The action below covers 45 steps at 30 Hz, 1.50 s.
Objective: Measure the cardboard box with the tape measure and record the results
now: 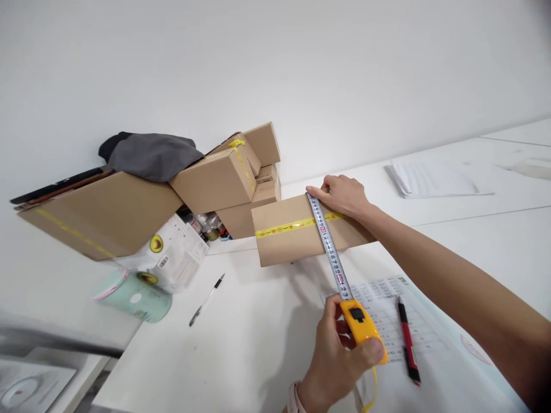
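Note:
A yellow tape measure (365, 331) is gripped in my left hand (338, 358), thumb on the case's near end and fingers around its side. Its metal blade (329, 246) runs out across a small cardboard box (284, 215) sealed with yellow printed tape. At the box's far edge, my right hand (344, 196) holds the box, its thumb pressing the blade's end there. The fingertips behind the box are hidden. The box looks tilted, with a shadow on the table below it. Beneath the tape measure lies a printed sheet (385, 301).
A red and black pen (408, 341) rests on the papers, and another pen (207, 299) lies left on the white table (224, 355). Stacked cardboard boxes (215, 180), a grey cloth (150, 155), an avocado-print package (176, 252) and a mint-green canister (138, 295) stand left. Papers (430, 179) lie back right.

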Each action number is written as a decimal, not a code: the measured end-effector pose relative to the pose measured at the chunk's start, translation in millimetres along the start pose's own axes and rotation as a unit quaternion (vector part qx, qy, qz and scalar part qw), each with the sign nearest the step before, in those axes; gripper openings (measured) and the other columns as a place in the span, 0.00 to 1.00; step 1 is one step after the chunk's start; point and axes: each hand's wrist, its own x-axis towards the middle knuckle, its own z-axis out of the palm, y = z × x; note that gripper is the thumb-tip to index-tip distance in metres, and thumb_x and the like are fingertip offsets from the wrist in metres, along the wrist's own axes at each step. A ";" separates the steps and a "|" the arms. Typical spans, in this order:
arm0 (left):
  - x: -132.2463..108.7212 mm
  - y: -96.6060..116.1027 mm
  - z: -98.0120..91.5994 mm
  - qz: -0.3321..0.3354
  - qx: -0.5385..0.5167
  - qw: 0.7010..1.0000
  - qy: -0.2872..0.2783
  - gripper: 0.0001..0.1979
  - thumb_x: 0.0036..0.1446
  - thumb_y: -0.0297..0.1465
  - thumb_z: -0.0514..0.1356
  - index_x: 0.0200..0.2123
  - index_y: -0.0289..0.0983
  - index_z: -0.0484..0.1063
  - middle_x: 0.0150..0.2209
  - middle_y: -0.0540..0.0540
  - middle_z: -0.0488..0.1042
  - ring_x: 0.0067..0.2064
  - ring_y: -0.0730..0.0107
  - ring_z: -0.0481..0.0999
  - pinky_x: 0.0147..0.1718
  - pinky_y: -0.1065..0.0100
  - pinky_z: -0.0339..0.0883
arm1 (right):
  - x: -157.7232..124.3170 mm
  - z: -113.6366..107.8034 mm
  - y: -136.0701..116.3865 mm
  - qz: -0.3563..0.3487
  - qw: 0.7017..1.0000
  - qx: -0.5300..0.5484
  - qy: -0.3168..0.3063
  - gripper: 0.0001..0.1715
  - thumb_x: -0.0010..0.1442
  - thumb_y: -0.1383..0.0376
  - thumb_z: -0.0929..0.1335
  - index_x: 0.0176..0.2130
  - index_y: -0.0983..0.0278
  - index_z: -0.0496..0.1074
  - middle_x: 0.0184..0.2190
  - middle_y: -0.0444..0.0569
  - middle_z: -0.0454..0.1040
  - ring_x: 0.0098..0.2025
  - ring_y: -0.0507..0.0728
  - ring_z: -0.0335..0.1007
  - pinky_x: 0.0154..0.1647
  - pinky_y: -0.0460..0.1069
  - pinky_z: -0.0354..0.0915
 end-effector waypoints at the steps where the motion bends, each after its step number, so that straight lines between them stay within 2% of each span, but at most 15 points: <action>1: 0.1 -0.6 -0.5 -0.001 0.005 1.000 0.001 0.30 0.48 0.46 0.73 0.49 0.39 0.67 0.41 0.46 0.71 0.37 0.70 0.71 0.36 0.68 0.68 | -0.4 0.0 0.0 0.000 1.000 -0.001 0.002 0.33 0.62 0.40 0.60 0.36 0.64 0.74 0.40 0.61 0.79 0.43 0.67 0.72 0.42 0.57 0.61; 16: -0.5 -7.1 -1.5 0.007 0.002 1.000 -0.002 0.31 0.47 0.42 0.73 0.51 0.38 0.67 0.43 0.46 0.73 0.40 0.66 0.74 0.37 0.68 0.70 | -7.5 -0.9 0.5 -0.012 1.000 -0.013 0.023 0.32 0.63 0.40 0.59 0.35 0.64 0.73 0.38 0.59 0.79 0.41 0.66 0.72 0.42 0.57 0.61; 19: -14.2 -7.3 -2.3 0.004 -0.040 0.999 0.000 0.33 0.48 0.41 0.73 0.55 0.39 0.66 0.47 0.43 0.73 0.41 0.64 0.75 0.39 0.64 0.72 | -12.4 0.8 1.4 -0.026 0.999 -0.015 0.043 0.34 0.67 0.42 0.54 0.34 0.64 0.72 0.38 0.60 0.78 0.43 0.67 0.71 0.43 0.58 0.61; 22: -40.2 -11.9 -5.4 0.006 -0.043 0.999 0.006 0.38 0.45 0.38 0.74 0.57 0.40 0.63 0.52 0.40 0.72 0.44 0.59 0.76 0.42 0.59 0.73 | -22.5 4.0 2.5 -0.041 0.996 -0.025 0.075 0.31 0.68 0.45 0.56 0.36 0.64 0.72 0.38 0.60 0.77 0.46 0.68 0.69 0.46 0.61 0.61; 25: -71.3 -19.9 -10.3 0.007 0.014 0.999 0.037 0.40 0.38 0.31 0.73 0.57 0.40 0.65 0.53 0.40 0.72 0.48 0.55 0.75 0.43 0.60 0.73 | -43.1 6.2 5.2 -0.057 0.992 -0.032 0.110 0.28 0.68 0.45 0.57 0.38 0.63 0.72 0.38 0.59 0.76 0.47 0.69 0.67 0.49 0.63 0.60; 28: -96.5 -27.5 -14.8 -0.021 0.059 0.997 0.054 0.41 0.34 0.27 0.71 0.57 0.40 0.66 0.53 0.40 0.73 0.48 0.55 0.74 0.42 0.62 0.73 | -75.5 7.9 11.5 -0.074 0.986 -0.039 0.145 0.28 0.69 0.44 0.57 0.40 0.62 0.72 0.39 0.57 0.74 0.48 0.69 0.66 0.50 0.64 0.60; 32: -111.8 -28.9 -15.3 -0.051 0.073 0.995 0.049 0.41 0.33 0.29 0.70 0.56 0.39 0.66 0.52 0.40 0.74 0.46 0.55 0.74 0.37 0.65 0.73 | -121.5 18.8 26.2 -0.091 0.982 -0.038 0.159 0.27 0.67 0.42 0.59 0.41 0.60 0.71 0.40 0.56 0.74 0.48 0.68 0.66 0.50 0.62 0.60; 35: -118.0 -23.8 -14.8 -0.089 0.106 0.990 0.041 0.42 0.33 0.31 0.70 0.57 0.39 0.66 0.51 0.41 0.74 0.46 0.55 0.75 0.40 0.63 0.73 | -145.5 25.2 35.6 -0.124 0.984 -0.004 0.127 0.26 0.67 0.42 0.60 0.42 0.59 0.72 0.44 0.55 0.76 0.48 0.67 0.67 0.52 0.63 0.60; 37: -123.9 -20.2 -16.3 -0.135 0.172 0.975 0.041 0.46 0.33 0.32 0.71 0.61 0.40 0.64 0.52 0.40 0.74 0.49 0.52 0.74 0.47 0.59 0.72 | -155.4 18.4 37.5 -0.119 0.987 0.051 0.098 0.27 0.68 0.43 0.58 0.43 0.59 0.73 0.47 0.54 0.77 0.50 0.66 0.67 0.55 0.64 0.59; 39: -130.2 -16.8 -18.2 -0.193 0.253 0.948 0.024 0.51 0.34 0.34 0.72 0.65 0.42 0.61 0.58 0.38 0.71 0.56 0.46 0.71 0.53 0.55 0.70 | -162.2 -0.4 35.9 -0.070 0.980 0.168 0.083 0.31 0.69 0.43 0.54 0.43 0.58 0.75 0.46 0.54 0.78 0.50 0.66 0.69 0.54 0.65 0.60; 40: -132.7 -14.8 -18.7 -0.215 0.286 0.934 0.006 0.52 0.34 0.35 0.73 0.66 0.42 0.61 0.61 0.38 0.68 0.59 0.42 0.68 0.55 0.53 0.69 | -165.2 -13.1 34.4 -0.036 0.966 0.245 0.072 0.34 0.70 0.42 0.52 0.43 0.58 0.75 0.43 0.54 0.78 0.47 0.66 0.71 0.52 0.65 0.62; 42: -134.9 -8.9 -18.0 -0.233 0.334 0.913 -0.029 0.53 0.34 0.36 0.74 0.67 0.44 0.61 0.64 0.38 0.65 0.63 0.39 0.64 0.58 0.50 0.66 | -172.2 -39.9 32.1 0.016 0.909 0.412 0.056 0.40 0.69 0.41 0.47 0.43 0.57 0.76 0.35 0.54 0.77 0.36 0.64 0.72 0.41 0.62 0.66; 43: -134.6 -4.8 -17.0 -0.234 0.351 0.906 -0.045 0.52 0.34 0.36 0.74 0.66 0.45 0.62 0.64 0.39 0.65 0.62 0.38 0.64 0.59 0.49 0.65 | -177.1 -51.6 32.0 0.025 0.888 0.456 0.052 0.38 0.69 0.41 0.50 0.41 0.57 0.77 0.30 0.53 0.76 0.30 0.62 0.69 0.35 0.60 0.65; 44: -133.5 -0.3 -15.8 -0.230 0.365 0.900 -0.056 0.51 0.34 0.36 0.74 0.65 0.46 0.64 0.63 0.41 0.67 0.61 0.39 0.65 0.59 0.48 0.64 | -183.2 -61.0 32.9 0.027 0.877 0.476 0.065 0.33 0.69 0.41 0.54 0.38 0.57 0.77 0.25 0.51 0.72 0.25 0.60 0.64 0.28 0.57 0.62; 45: -131.9 4.4 -14.8 -0.227 0.377 0.896 -0.065 0.48 0.35 0.36 0.74 0.64 0.47 0.65 0.62 0.42 0.69 0.59 0.41 0.67 0.60 0.47 0.64 | -190.8 -67.6 34.7 0.023 0.878 0.470 0.083 0.28 0.67 0.43 0.59 0.35 0.57 0.77 0.22 0.49 0.69 0.22 0.58 0.60 0.24 0.56 0.58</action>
